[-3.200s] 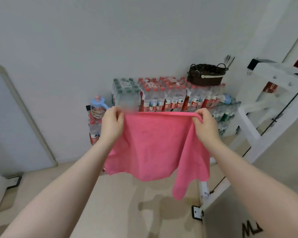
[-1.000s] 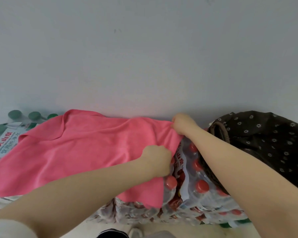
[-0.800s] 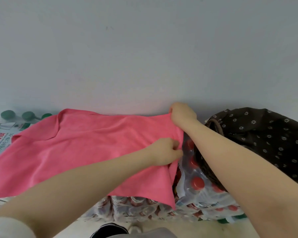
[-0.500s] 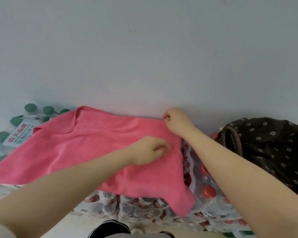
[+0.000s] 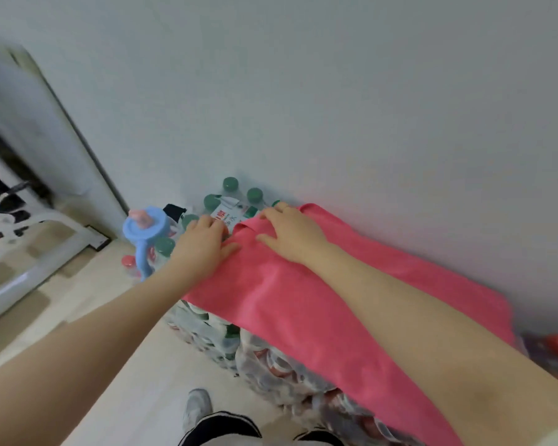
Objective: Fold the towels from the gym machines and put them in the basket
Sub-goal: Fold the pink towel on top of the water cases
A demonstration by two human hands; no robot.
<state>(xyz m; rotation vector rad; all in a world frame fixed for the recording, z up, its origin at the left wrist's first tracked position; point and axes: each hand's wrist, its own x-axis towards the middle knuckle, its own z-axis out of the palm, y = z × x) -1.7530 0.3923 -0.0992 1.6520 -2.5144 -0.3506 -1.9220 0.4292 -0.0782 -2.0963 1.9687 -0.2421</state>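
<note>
A plain grey wall (image 5: pixel 335 91) runs behind a stack of shrink-wrapped water bottles (image 5: pixel 271 358) on a pale floor (image 5: pixel 110 365). My pink towel (image 5: pixel 303 300) lies spread across the top of the bottles, smooth and flat, its near edge hanging over the front, its left end rumpled into a small fold. My right hand (image 5: pixel 292 235) rests on that end with fingers fairly straight, pressing the cloth. My left hand (image 5: pixel 203 244) lies just beside it at the towel's left edge; its fingertips seem bent over the edge, though I cannot tell whether they grip. Green caps (image 5: pixel 229 184) show past the towel, and a blue-handled jug (image 5: pixel 145 233) stands left.
</note>
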